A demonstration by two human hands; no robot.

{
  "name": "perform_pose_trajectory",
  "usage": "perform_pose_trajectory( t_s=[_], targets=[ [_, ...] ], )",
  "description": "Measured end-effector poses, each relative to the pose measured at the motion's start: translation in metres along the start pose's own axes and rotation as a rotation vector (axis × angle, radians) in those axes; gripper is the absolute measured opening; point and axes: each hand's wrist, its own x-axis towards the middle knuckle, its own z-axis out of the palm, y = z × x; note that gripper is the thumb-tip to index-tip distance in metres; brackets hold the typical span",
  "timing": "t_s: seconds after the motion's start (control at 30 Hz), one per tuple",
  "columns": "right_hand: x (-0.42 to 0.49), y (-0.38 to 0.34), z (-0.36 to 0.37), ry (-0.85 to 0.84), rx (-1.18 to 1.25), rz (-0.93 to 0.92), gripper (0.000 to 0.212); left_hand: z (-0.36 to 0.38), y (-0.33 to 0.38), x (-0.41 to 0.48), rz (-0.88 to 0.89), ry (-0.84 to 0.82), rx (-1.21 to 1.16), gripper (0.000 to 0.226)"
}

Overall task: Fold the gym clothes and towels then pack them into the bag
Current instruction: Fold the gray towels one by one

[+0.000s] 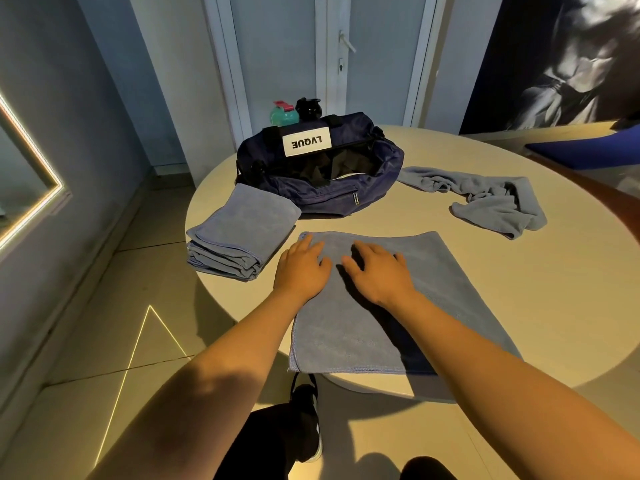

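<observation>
Bag (322, 197) interior dark; teal bottle (284, 116) partly behind.

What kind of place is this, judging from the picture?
Probably a gym, perhaps its lounge or changing area: a large wall picture of a muscular torso, a navy sports bag with drink bottles behind it on the round table, and a light-edged mirror.

bag (318, 174) behind flat towel (374, 306) | folded towels (239, 233) left | crumpled towel (491, 199) right
</observation>
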Motion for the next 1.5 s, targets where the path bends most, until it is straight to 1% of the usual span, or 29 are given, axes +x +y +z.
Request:
perform_pose_trajectory(
  t_s=[0.07,0.2,0.27,0.3,0.33,0.4,0.43,0.47,0.5,0.57,0.63,0.7,0.77,0.83,0.93,0.97,1.03,1.07,1.13,1.23,1.3,1.37,1.4,1.47,1.5],
  targets=[
    [0.007,0.005,0.001,-0.051,-0.015,0.026,0.063,0.000,0.000,0.002,0.002,-0.041,0.050,0.053],
    [0.019,0.011,-0.001,-0.175,-0.076,0.129,0.074,-0.004,0.006,0.006,-0.024,-0.148,0.169,0.055],
    [0.027,0.008,-0.008,-0.189,-0.084,0.184,0.076,-0.006,0.009,0.006,-0.039,-0.183,0.182,0.056],
    [0.031,0.004,-0.011,-0.168,-0.086,0.202,0.074,-0.007,0.009,0.006,-0.043,-0.194,0.179,0.056],
    [0.033,0.001,-0.014,-0.122,-0.084,0.201,0.070,-0.007,0.009,0.005,-0.045,-0.199,0.178,0.056],
    [0.035,-0.003,-0.010,-0.024,-0.047,0.125,0.058,-0.008,0.009,0.004,-0.046,-0.203,0.182,0.055],
    [0.034,-0.003,-0.006,-0.020,-0.031,0.073,0.057,-0.008,0.009,0.004,-0.049,-0.204,0.180,0.055],
    [0.033,-0.003,0.001,-0.052,-0.033,0.036,0.061,-0.008,0.009,0.005,-0.058,-0.202,0.170,0.054],
    [0.033,-0.001,0.006,-0.100,-0.054,0.025,0.067,-0.008,0.009,0.006,-0.072,-0.196,0.152,0.054],
    [0.036,0.003,0.008,-0.167,-0.080,0.064,0.080,-0.007,0.009,0.006,-0.100,-0.172,0.122,0.055],
    [0.041,0.005,0.005,-0.199,-0.090,0.112,0.089,-0.007,0.009,0.006,-0.106,-0.152,0.123,0.057],
    [0.042,0.007,0.004,-0.195,-0.088,0.130,0.092,-0.007,0.009,0.007,-0.103,-0.133,0.110,0.059],
    [0.037,0.008,0.008,-0.145,-0.102,0.118,0.091,-0.007,0.006,0.006,-0.110,-0.082,0.039,0.062],
    [0.029,0.005,0.012,-0.067,-0.126,0.077,0.086,-0.004,0.003,0.004,-0.119,0.011,-0.077,0.063],
    [0.020,-0.010,0.012,0.071,-0.137,-0.058,0.071,-0.002,0.001,0.002,-0.119,0.113,-0.220,0.047],
    [0.019,-0.014,0.013,0.061,-0.120,-0.076,0.066,-0.002,0.002,0.002,-0.127,0.124,-0.264,0.040],
    [0.017,-0.018,0.017,-0.055,-0.079,-0.048,0.062,-0.001,0.000,0.002,-0.134,0.140,-0.321,0.035],
    [0.017,-0.018,0.020,-0.116,-0.081,-0.026,0.063,-0.001,-0.001,0.002,-0.126,0.143,-0.326,0.035],
    [0.020,-0.017,0.022,-0.187,-0.111,0.011,0.064,0.000,-0.004,0.003,-0.100,0.144,-0.308,0.037],
    [0.026,-0.020,0.018,-0.252,-0.122,0.071,0.063,0.002,-0.008,0.005,-0.081,0.157,-0.303,0.038],
    [0.029,-0.022,0.016,-0.274,-0.104,0.109,0.063,0.001,-0.008,0.005,-0.065,0.164,-0.361,0.039],
    [0.031,-0.022,0.013,-0.236,-0.085,0.130,0.064,0.000,-0.010,0.003,-0.080,0.167,-0.451,0.040],
    [0.032,-0.022,0.012,-0.169,-0.086,0.107,0.062,-0.001,-0.010,0.002,-0.096,0.175,-0.482,0.039],
    [0.035,-0.027,0.011,0.039,-0.070,-0.044,0.049,-0.004,-0.009,0.002,-0.128,0.195,-0.518,0.036],
    [0.038,-0.032,0.012,0.111,-0.042,-0.133,0.043,-0.005,-0.009,0.002,-0.140,0.207,-0.531,0.036]
  ],
)
